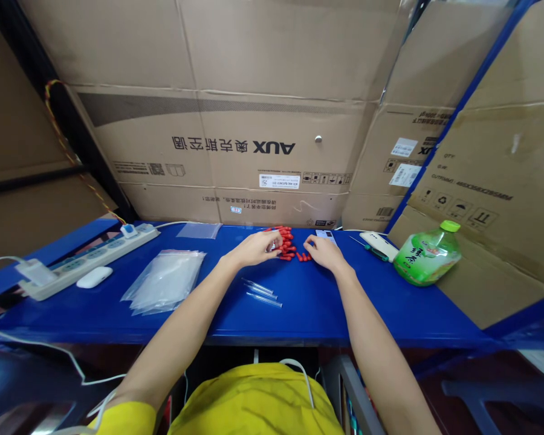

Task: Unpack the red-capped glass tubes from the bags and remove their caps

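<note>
A pile of small red pieces (pixel 288 241), their exact kind too small to make out, lies on the blue table. My left hand (pixel 257 248) is at the pile's left side, fingers curled in; a small pale bit shows between them, too small to name. To the right of the pile, my right hand (pixel 325 251) has its fingers bent together. Beneath its fingertips are a few loose red pieces (pixel 303 257), and whether it grips one is hidden. Closer to me, several clear thin tubes (pixel 263 292) rest on the table.
Clear plastic bags (pixel 165 283) are stacked at left, beside a white case (pixel 94 277) and a power strip (pixel 90 260). On the right are a green-handled screwdriver (pixel 376 252), a white device (pixel 379 246) and a leaning green bottle (pixel 428 257). Cardboard (pixel 254 157) walls the back.
</note>
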Demonstrator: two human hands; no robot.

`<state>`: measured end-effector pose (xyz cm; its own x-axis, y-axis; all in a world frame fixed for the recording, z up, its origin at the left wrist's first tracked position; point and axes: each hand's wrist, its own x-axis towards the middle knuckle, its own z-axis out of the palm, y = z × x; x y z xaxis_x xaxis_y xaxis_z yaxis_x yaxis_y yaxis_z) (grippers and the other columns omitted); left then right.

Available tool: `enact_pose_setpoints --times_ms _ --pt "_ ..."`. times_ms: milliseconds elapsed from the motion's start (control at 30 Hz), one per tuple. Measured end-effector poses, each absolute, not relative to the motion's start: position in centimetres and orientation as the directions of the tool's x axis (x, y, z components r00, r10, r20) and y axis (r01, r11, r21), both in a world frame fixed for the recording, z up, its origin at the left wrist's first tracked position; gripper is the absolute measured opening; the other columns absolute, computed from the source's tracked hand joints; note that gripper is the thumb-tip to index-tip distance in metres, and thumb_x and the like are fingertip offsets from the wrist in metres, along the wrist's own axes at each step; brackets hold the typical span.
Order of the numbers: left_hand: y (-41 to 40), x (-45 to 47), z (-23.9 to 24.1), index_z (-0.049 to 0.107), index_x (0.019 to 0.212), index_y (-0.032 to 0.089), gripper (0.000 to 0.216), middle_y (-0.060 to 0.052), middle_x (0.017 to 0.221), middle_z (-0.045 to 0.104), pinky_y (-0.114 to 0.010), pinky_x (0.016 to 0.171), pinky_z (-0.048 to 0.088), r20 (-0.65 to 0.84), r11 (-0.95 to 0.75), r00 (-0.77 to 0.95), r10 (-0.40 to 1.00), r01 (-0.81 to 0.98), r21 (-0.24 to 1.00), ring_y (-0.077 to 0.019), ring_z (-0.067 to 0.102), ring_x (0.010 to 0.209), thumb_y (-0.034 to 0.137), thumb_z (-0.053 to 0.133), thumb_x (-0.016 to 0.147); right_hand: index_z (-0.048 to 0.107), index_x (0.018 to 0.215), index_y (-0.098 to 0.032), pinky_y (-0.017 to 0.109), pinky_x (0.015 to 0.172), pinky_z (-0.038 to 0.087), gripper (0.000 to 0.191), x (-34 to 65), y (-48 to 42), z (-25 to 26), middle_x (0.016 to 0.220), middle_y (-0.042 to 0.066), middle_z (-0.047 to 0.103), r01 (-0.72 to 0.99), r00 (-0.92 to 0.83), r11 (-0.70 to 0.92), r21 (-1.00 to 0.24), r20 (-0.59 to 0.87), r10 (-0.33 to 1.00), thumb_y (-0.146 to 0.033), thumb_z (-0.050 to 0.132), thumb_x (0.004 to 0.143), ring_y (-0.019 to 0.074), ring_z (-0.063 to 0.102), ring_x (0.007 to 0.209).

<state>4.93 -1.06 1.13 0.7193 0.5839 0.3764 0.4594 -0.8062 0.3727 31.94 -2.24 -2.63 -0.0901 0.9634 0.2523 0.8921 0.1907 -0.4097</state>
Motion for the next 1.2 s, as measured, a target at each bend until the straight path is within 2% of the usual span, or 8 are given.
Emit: enact_pose_setpoints --times_ms 133,267,400,533,700,833,967,1200 --pt "-1.6 5.3 1.7 0.065 0.116 0.022 0.027 -0.006 0.098 0.068 -0.029 0.078 0.048 0.521 -0.798 0.610 0.598 0.388 0.462 -0.0179 0.062 0.081 0.037 0.062 0.095 0.071 0.094 -0.025 0.028 0.066 0.036 0.024 30.6 -2.8 -1.5 0.068 0.001 0.067 0.802 -0.175 0.337 -0.493 0.345 0.922 -0.038 0.052 0.100 0.0197 0.061 0.067" --pt "-1.9 6.3 1.8 0.064 0.103 0.019 0.025 -0.006 0.096 0.065 -0.030 0.081 0.052 0.628 -0.716 0.361 0.689 0.206 0.667 -0.0173 0.063 0.085 0.043 0.065 0.094 0.067 0.111 -0.023 0.027 0.066 0.040 0.034 28.5 -3.7 -0.9 0.069 -0.002 0.066 0.613 -0.205 0.462 -0.642 0.435 0.877 -0.049 0.047 0.102 0.0182 0.061 0.065" --pt "-1.6 7.6 1.2 0.056 0.098 0.019 0.035 -0.001 0.091 0.062 -0.031 0.083 0.057 0.577 -0.550 0.108 0.810 -0.202 0.810 -0.0140 0.066 0.081 0.043 0.078 0.085 0.057 0.128 -0.021 0.028 0.074 0.048 0.039 26.7 -4.2 -1.3 0.079 0.000 0.070 0.388 -0.206 0.536 -0.750 0.496 0.843 -0.049 0.046 0.103 0.0174 0.066 0.074" --pt "-1.1 8.6 0.2 0.056 0.095 0.017 0.044 0.000 0.095 0.063 -0.033 0.090 0.058 0.478 -0.449 -0.013 0.878 -0.370 0.813 -0.0129 0.069 0.084 0.043 0.086 0.076 0.032 0.155 -0.020 0.029 0.076 0.053 0.057 25.8 -4.4 -2.0 0.083 0.000 0.072 0.377 -0.005 0.563 -0.736 0.606 0.796 -0.042 0.046 0.104 0.0176 0.069 0.076" --pt "-1.7 9.3 -0.7 0.055 0.093 0.017 0.045 -0.001 0.091 0.066 -0.031 0.083 0.057 0.441 -0.407 0.074 0.894 -0.276 0.871 -0.0145 0.069 0.081 0.048 0.083 0.078 0.034 0.159 -0.025 0.033 0.090 0.056 0.056 25.2 -5.0 -1.8 0.119 0.007 0.075 0.612 -0.101 0.564 -0.555 0.652 0.751 -0.037 0.044 0.105 0.0221 0.074 0.100" --pt "-2.5 8.9 -0.8 0.055 0.086 0.018 0.034 0.000 0.078 0.065 -0.025 0.069 0.047 0.540 -0.567 0.195 0.819 0.134 0.812 -0.0127 0.060 0.070 0.050 0.065 0.094 0.048 0.149 -0.022 0.035 0.099 0.053 0.045 25.0 -5.4 -1.5 0.139 0.010 0.067 0.748 -0.168 0.527 -0.404 0.652 0.739 -0.035 0.037 0.108 0.0246 0.066 0.123" --pt "-2.3 8.3 -0.6 0.059 0.078 0.017 0.043 -0.001 0.071 0.062 -0.025 0.065 0.040 0.540 -0.638 0.341 0.769 0.357 0.683 -0.0133 0.054 0.066 0.048 0.044 0.104 0.061 0.127 -0.019 0.031 0.086 0.050 0.035 25.0 -5.4 -1.3 0.120 0.011 0.074 0.855 -0.230 0.456 -0.246 0.608 0.760 -0.037 0.037 0.109 0.0250 0.068 0.110" --pt "-2.2 9.3 -1.2 0.035 0.064 0.021 0.064 0.008 0.056 0.029 -0.023 0.048 0.022 0.227 -0.274 0.566 0.793 -0.003 0.962 -0.0062 0.027 0.048 0.077 0.054 0.087 0.072 0.097 -0.018 0.028 0.064 0.031 0.051 25.5 -4.2 -2.5 0.078 0.008 0.074 0.919 -0.157 0.350 -0.180 0.647 0.746 -0.039 0.028 0.111 0.0185 0.065 0.071"
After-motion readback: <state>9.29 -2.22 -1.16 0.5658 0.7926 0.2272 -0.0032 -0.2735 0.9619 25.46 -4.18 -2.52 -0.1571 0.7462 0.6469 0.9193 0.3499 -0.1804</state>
